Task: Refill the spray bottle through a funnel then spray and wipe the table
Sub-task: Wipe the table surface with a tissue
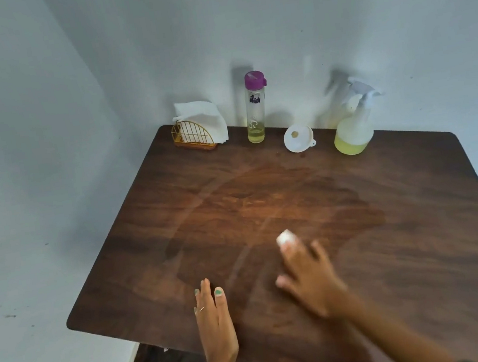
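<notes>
Pale walls meet in a corner behind a dark wooden table (421, 216), and a wide damp patch shines across its middle. Right hand (308, 275) is out over the wet area, blurred, fingers bent over a small white wad of tissue (285, 237) that pokes out past the fingertips and sits on the wood; the grip looks narrow around the wad, though the blur hides exactly how the fingers lie. Left hand (214, 322) lies flat on the table near the front edge, fingers straight and together, holding nothing, a thin ring on one finger and green polish on the nails.

Along the back edge, from left to right: a gold wire napkin holder (193, 136) stuffed with white napkins (201, 115), a tall clear bottle (255, 108) with a purple cap and a little yellow liquid at the bottom, a white funnel (299, 138) lying on the wood, and the spray bottle (353, 121), upright with its trigger head on and yellow liquid in its lower part. All four stand well apart from the hands.
</notes>
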